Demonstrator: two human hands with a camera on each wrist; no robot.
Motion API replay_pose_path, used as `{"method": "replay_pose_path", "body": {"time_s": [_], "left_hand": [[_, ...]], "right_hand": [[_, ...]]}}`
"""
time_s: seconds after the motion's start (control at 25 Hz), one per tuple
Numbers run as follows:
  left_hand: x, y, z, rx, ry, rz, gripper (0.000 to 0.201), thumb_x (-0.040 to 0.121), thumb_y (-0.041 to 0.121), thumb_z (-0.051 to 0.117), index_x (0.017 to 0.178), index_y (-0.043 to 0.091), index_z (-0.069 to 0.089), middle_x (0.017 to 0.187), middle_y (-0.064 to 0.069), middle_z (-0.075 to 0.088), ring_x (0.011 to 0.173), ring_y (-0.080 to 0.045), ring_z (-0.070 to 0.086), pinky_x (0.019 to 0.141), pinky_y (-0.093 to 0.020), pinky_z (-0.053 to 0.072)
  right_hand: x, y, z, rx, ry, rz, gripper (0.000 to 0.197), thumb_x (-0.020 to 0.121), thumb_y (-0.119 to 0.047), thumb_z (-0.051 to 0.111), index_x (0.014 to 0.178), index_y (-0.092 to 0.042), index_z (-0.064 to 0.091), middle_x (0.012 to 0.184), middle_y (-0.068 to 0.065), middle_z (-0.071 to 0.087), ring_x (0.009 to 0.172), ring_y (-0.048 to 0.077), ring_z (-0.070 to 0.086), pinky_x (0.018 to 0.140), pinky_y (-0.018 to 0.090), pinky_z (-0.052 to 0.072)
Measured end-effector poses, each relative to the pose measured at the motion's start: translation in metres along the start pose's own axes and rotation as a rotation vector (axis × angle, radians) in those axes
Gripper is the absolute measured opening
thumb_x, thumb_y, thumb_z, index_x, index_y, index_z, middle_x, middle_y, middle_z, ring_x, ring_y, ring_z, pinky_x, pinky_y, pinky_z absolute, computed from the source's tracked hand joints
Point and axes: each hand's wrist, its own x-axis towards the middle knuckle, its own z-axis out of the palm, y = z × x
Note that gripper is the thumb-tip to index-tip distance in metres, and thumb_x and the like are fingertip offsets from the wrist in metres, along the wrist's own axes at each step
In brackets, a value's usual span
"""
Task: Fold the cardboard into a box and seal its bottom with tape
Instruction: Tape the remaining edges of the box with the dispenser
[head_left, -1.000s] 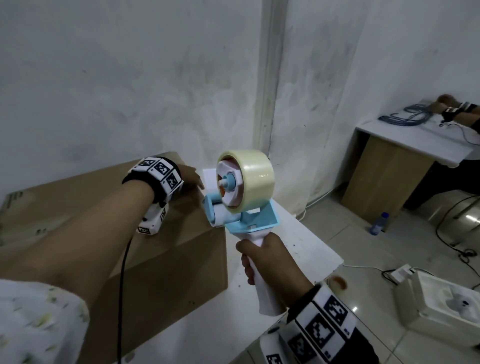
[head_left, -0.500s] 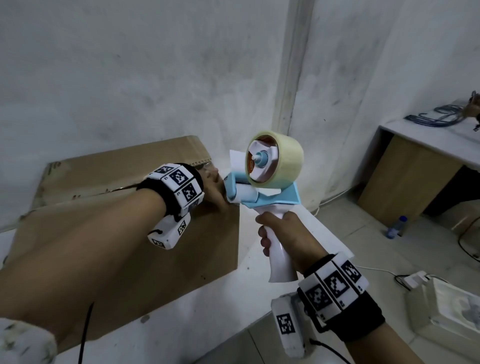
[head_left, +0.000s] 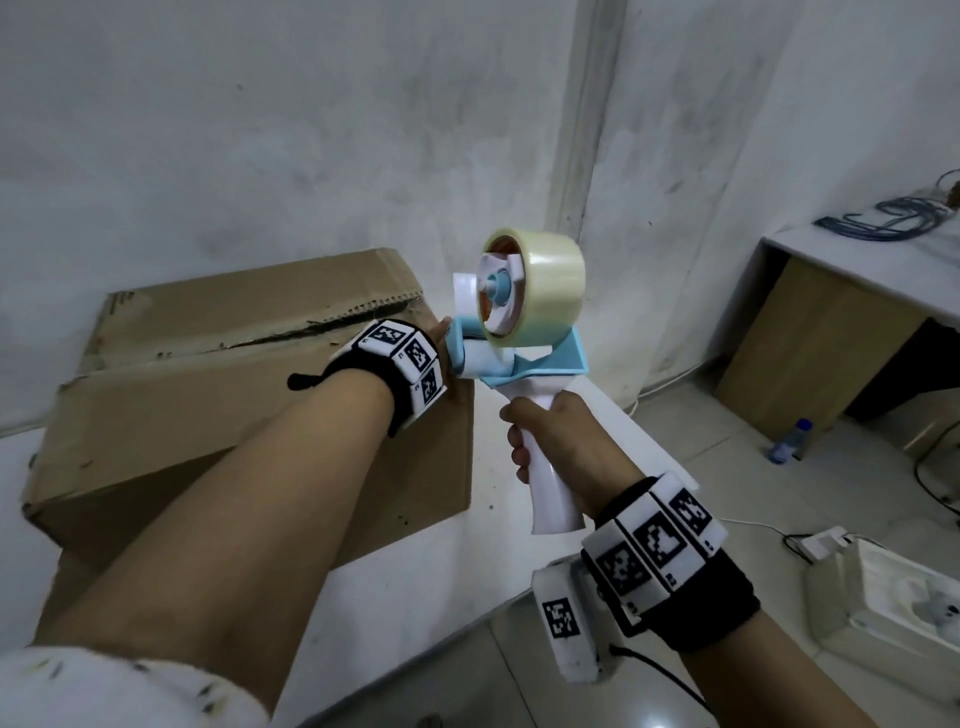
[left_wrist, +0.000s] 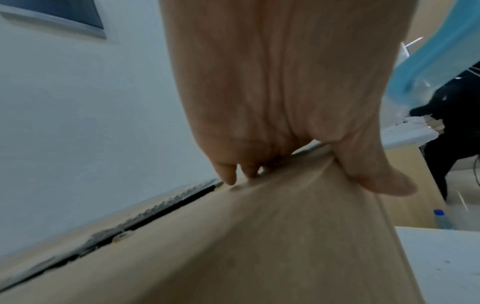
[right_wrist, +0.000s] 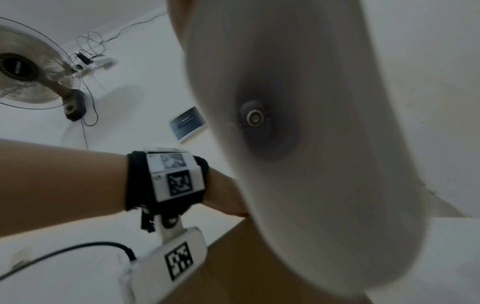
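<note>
A brown cardboard box (head_left: 208, 415) stands on the white table (head_left: 415, 597), its top flaps folded shut along a ragged seam (head_left: 311, 332). My left hand (head_left: 441, 332) holds the box's top right edge. In the left wrist view its fingertips (left_wrist: 228, 176) press the near flap (left_wrist: 259, 246) and the thumb (left_wrist: 376, 181) hooks over the edge. My right hand (head_left: 561, 441) grips the white handle of a blue tape dispenser (head_left: 519, 358) carrying a clear tape roll (head_left: 540, 291). The dispenser's front sits right beside my left hand at the box's edge.
The table ends just right of the dispenser, above tiled floor. A second table (head_left: 857, 260) with blue cables stands at the right, a bottle (head_left: 789, 439) beside it. A white appliance (head_left: 883, 597) and cords lie on the floor. The wall is close behind the box.
The dispenser's front has closed in on the box's top right edge, next to my left hand. My left hand has kept its hold at that corner while the view swung left.
</note>
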Motion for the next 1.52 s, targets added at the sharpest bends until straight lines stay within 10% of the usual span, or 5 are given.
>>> {"method": "replay_pose_path", "body": {"time_s": [0.2,0.56,0.76,1.28,1.52], "left_hand": [[0.006,0.007,-0.005,-0.296,-0.053,0.036,0.07,0.088,0.022,0.058,0.145,0.008,0.02,0.153,-0.012,0.018,0.14,-0.026,0.024,0.114,-0.033,0.02],[-0.004,0.009,-0.014,-0.501,-0.058,0.123,0.046,0.097,0.018,0.039,0.14,0.001,0.034,0.152,-0.017,0.023,0.141,-0.028,0.021,0.104,-0.009,0.026],[-0.005,0.02,0.013,-0.418,0.082,0.071,0.043,0.1,0.026,0.027,0.143,0.021,0.029,0.156,-0.001,0.013,0.146,-0.025,-0.002,0.117,-0.052,0.008],[-0.007,0.023,0.023,-0.583,0.209,0.196,0.038,0.099,0.031,0.029,0.118,0.014,0.057,0.143,-0.004,0.042,0.145,-0.017,0.013,0.116,-0.039,0.012],[-0.008,0.025,0.02,-0.568,0.187,0.181,0.038,0.097,0.034,0.034,0.127,0.017,0.051,0.15,-0.003,0.032,0.145,-0.017,0.009,0.117,-0.042,0.006]], "right_hand": [[-0.035,0.014,-0.027,-0.006,-0.016,-0.009,0.016,0.088,-0.012,0.053,0.072,-0.012,0.05,0.053,0.001,0.049,0.04,0.008,0.045,0.041,0.018,0.038],[-0.022,0.05,-0.017,0.108,0.121,0.13,0.012,0.085,-0.012,0.055,0.074,-0.01,0.05,0.049,0.002,0.046,0.035,0.009,0.039,0.038,0.017,0.032],[-0.019,0.058,-0.009,0.188,0.186,0.188,0.014,0.086,-0.016,0.056,0.074,-0.012,0.051,0.056,0.005,0.045,0.037,0.009,0.039,0.039,0.016,0.032],[-0.005,0.067,-0.016,0.38,0.135,0.285,0.013,0.087,-0.015,0.053,0.075,-0.009,0.05,0.056,0.006,0.043,0.039,0.012,0.038,0.041,0.021,0.033],[-0.011,0.076,-0.028,0.295,0.2,0.009,0.015,0.076,-0.013,0.061,0.066,-0.01,0.05,0.045,0.0,0.04,0.034,0.01,0.032,0.038,0.019,0.027]]}}
